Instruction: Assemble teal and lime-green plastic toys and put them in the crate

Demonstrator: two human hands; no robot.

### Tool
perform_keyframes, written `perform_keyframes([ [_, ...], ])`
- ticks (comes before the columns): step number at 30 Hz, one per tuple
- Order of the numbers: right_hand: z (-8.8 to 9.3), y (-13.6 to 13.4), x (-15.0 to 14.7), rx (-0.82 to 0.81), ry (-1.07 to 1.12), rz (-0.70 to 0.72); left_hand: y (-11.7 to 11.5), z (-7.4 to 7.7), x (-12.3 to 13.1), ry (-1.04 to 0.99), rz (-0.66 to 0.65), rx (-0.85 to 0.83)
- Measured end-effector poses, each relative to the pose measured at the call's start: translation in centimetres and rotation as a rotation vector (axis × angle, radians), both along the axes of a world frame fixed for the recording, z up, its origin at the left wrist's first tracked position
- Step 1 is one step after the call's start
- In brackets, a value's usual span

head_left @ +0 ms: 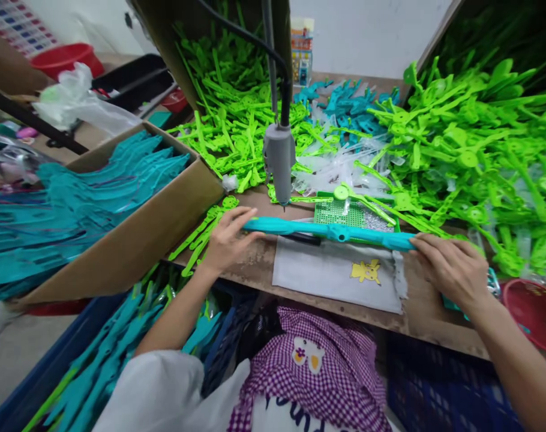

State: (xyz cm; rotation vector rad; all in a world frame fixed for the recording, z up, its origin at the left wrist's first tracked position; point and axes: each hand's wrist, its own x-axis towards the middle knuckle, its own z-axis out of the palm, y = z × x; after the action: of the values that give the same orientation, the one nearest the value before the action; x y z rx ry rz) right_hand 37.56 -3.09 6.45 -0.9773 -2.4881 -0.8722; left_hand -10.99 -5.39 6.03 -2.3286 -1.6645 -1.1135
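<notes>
A long teal plastic piece [327, 231] lies across the wooden bench, over a green perforated jig [345, 213]. My left hand [228, 237] presses on its left end with fingers curled over it. My right hand [453, 267] grips its right end. A grey powered screwdriver [279, 159] hangs from a cable just above the piece, its tip close to the bench behind the left end. A grey cloth with a yellow cartoon figure [340, 273] lies under the piece, toward me.
A cardboard box of teal parts [75, 204] stands at left. Heaps of bright green parts [471, 138] fill the back and right. A blue crate of teal pieces [111, 354] sits below left. A red basket [536, 312] is at right.
</notes>
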Motion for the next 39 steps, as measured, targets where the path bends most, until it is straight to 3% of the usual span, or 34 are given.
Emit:
perform_keyframes([
  [4,-1.3,-0.1,1.2,-0.082,0.033,-0.013,-1.2,0.1,-2.4,-0.111,0.062,-0.062],
  [7,-1.2,-0.3,0.1,-0.163,0.121,-0.026,-1.2,-0.3,-3.1,-0.142,0.086,-0.116],
  [11,-1.1,-1.1,-5.9,-0.281,0.318,-0.083,-0.5,-0.4,-3.4,-0.150,0.074,-0.167],
  [14,-1.9,-0.6,-11.4,-0.447,0.429,0.021,-0.2,-0.2,-3.5,-0.151,0.069,-0.160],
  [17,-2.7,0.9,-14.6,-0.543,0.524,0.111,0.0,-0.1,-3.7,-0.154,0.067,-0.163],
  [21,-2.8,2.1,-15.1,-0.547,0.538,0.104,0.2,-0.7,-3.9,-0.174,0.048,-0.139],
  [27,-2.1,1.6,-15.0,-0.591,0.519,0.087,0.4,-1.6,-4.3,-0.172,0.025,-0.059],
  [34,0.2,0.2,-16.1,-0.800,0.684,-0.057,-0.4,-1.6,-3.9,-0.268,0.108,-0.074],
  [39,-1.4,-1.1,-15.9,-0.776,0.738,0.004,-1.6,-2.4,-3.3,-0.394,0.166,-0.203],
])
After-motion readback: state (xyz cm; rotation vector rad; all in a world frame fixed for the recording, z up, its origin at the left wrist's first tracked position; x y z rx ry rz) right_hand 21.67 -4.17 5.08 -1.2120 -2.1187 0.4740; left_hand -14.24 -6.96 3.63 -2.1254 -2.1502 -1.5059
